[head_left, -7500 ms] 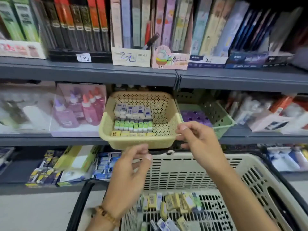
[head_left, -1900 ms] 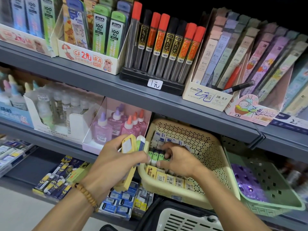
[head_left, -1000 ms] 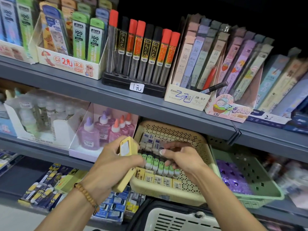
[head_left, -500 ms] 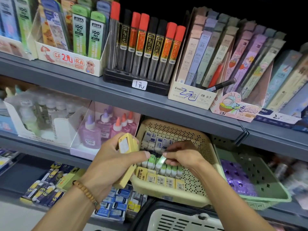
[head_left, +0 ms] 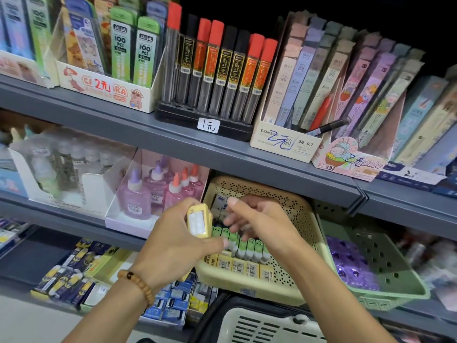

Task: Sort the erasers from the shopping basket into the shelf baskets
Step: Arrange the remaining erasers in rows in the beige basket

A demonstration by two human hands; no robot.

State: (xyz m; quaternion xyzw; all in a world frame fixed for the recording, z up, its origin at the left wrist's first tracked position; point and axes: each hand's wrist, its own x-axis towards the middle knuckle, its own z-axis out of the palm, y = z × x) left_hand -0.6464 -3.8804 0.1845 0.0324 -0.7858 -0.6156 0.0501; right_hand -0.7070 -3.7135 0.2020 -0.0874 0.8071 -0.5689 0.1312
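My left hand point(head_left: 175, 243) grips a small stack of yellow erasers point(head_left: 197, 222) in front of the beige shelf basket point(head_left: 304, 219). Inside that basket lie rows of erasers: white-blue ones at the back, green-capped ones point(head_left: 244, 246) in the middle, yellow ones point(head_left: 237, 264) along the front. My right hand point(head_left: 262, 224) hovers over the basket, blurred, fingers loosely spread toward the yellow stack, holding nothing I can make out. The shopping basket's white rim point(head_left: 262, 325) shows at the bottom edge. A green shelf basket point(head_left: 385, 276) with purple erasers stands to the right.
Pink and purple glue bottles point(head_left: 158, 194) stand in a box left of the beige basket. The shelf above point(head_left: 222, 154) carries lead tubes and pencil boxes. Packaged erasers point(head_left: 74, 278) lie on the lower shelf at the left.
My right hand has lifted off the green-capped erasers and moved toward the yellow stack in my left hand. The green eraser it pinched now stands in the row.
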